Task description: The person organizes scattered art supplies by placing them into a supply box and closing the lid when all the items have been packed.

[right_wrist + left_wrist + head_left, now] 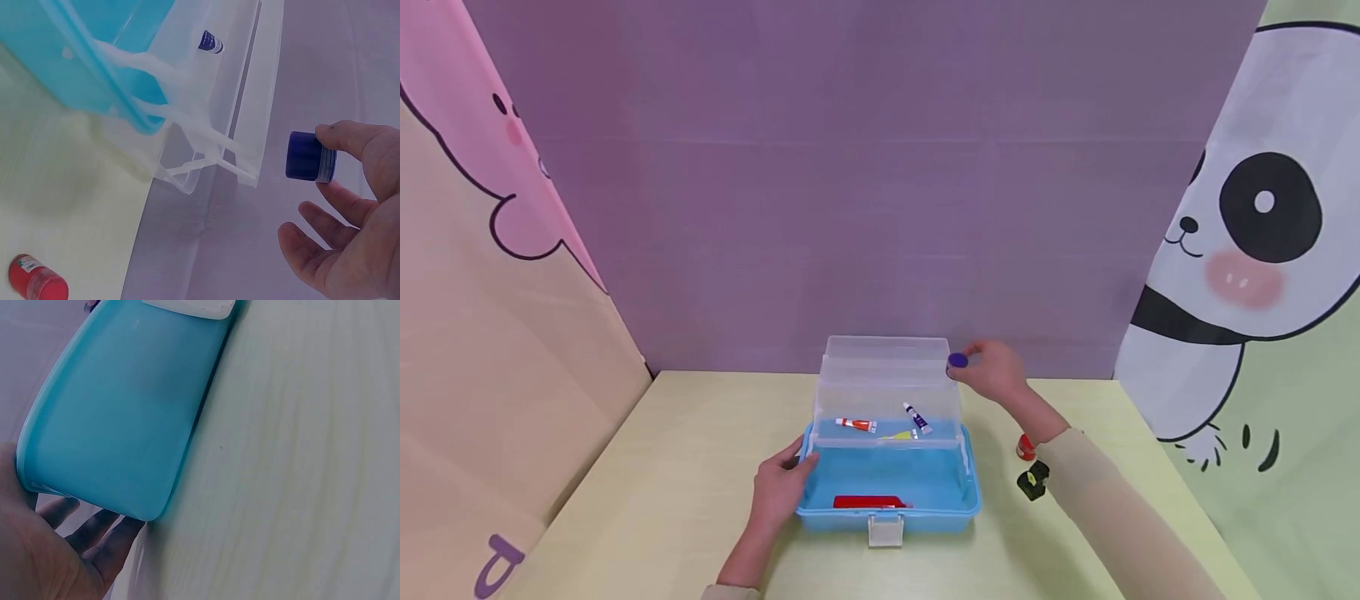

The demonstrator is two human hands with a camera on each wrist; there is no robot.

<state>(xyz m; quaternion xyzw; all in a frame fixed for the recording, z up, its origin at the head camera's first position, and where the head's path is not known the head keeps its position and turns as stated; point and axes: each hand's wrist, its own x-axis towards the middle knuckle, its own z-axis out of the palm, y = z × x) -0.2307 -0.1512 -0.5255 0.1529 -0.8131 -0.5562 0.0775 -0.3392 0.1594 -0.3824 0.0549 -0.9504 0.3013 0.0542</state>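
A light-blue plastic box (925, 520) with a raised clear lid stands on the table. My left hand (778, 492) grips its left side, thumb over the rim and fingers along the outer wall (125, 419). Between thumb and fingertip my right hand (996, 371) pinches a small dark-blue paint jar (305, 156), up beside the lid's right edge. On the clear upper tray (850, 444) lie an orange paint tube (856, 425), a purple paint tube (917, 418) and a yellow paint tube (901, 435). A red tube (868, 502) lies in the box's bottom, near the front.
Right of the box, a red paint jar (1026, 447) and a small black object with a yellow mark (1033, 481) rest on the pale table (700, 467), under the right forearm. A purple cloth backdrop (880, 183) hangs behind. The box has a white front latch (885, 532).
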